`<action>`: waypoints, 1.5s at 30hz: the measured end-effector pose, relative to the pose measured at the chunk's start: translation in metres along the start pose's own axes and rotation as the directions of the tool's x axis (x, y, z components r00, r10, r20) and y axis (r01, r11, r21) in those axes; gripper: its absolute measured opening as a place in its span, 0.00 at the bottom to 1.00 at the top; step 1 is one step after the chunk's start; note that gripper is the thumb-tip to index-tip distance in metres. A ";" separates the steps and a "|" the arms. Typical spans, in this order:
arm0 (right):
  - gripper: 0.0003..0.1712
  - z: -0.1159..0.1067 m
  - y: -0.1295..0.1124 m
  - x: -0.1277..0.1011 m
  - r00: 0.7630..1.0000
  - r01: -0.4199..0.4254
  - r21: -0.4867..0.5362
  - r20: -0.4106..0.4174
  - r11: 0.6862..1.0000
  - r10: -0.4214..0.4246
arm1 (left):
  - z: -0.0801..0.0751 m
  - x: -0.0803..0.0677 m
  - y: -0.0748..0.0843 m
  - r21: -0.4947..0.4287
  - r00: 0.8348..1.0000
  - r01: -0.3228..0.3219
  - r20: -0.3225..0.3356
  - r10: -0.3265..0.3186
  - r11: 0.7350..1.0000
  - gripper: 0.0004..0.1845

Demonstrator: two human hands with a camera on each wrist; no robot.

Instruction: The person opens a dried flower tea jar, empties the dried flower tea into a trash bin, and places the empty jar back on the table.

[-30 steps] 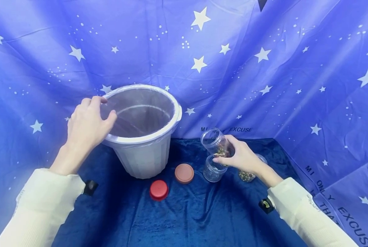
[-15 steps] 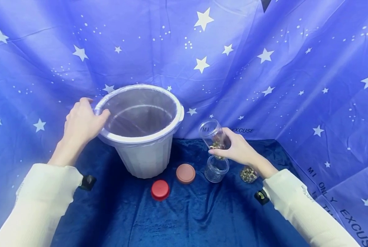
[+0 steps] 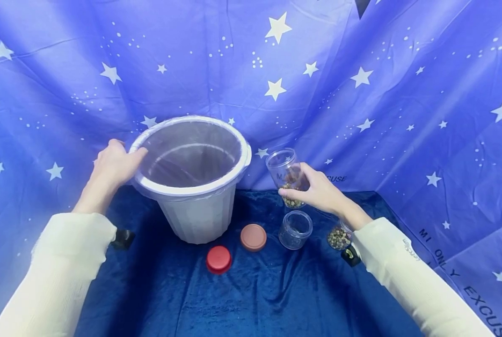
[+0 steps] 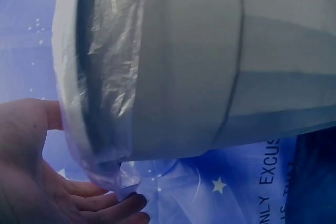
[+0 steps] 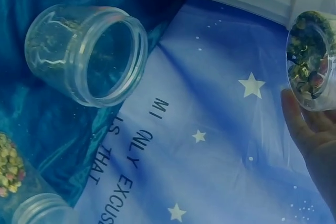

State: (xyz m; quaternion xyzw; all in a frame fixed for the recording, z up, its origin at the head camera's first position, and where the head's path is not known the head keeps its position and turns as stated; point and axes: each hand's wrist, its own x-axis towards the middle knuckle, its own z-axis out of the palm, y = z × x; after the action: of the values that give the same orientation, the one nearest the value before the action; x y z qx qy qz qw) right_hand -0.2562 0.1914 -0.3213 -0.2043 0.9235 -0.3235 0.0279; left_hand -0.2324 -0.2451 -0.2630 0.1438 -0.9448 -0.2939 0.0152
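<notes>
A white plastic bin [image 3: 200, 215] lined with a clear bag stands at the back left of the blue cloth. My left hand [image 3: 118, 164] holds its left rim [image 3: 138, 149]; in the left wrist view the fingers [image 4: 100, 205] curl under the bag-covered rim [image 4: 94, 145]. My right hand [image 3: 314, 189] grips a clear jar [image 3: 285, 172] partly filled with mixed beans and holds it tilted in the air, just right of the bin. The right wrist view shows that jar's [image 5: 312, 61] beans and a fingertip [image 5: 302, 124] below it.
An empty open jar [image 3: 294, 229] stands under the lifted one, and beside it another jar with beans [image 3: 338, 237]. A red lid [image 3: 218, 259] and a brown lid [image 3: 252, 237] lie in front of the bin. Star-printed blue fabric walls [image 3: 360, 93] close in the back and sides.
My right hand has raised the bean jar from just above the empty jar, up and left toward the bin. My left hand has slid outward along the rim.
</notes>
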 end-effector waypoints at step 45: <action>0.37 -0.037 -0.010 0.026 0.998 0.027 -0.038 -0.062 0.999 -0.029 | 0.022 0.010 0.008 0.073 0.994 0.101 -0.043 -0.098 0.992 0.34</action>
State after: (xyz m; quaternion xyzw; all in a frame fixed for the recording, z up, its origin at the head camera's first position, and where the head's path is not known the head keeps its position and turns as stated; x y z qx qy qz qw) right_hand -0.2834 0.1958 -0.2839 -0.2074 0.9268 -0.3129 -0.0096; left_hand -0.2469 -0.2297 -0.2779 0.1972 -0.9463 -0.2558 0.0139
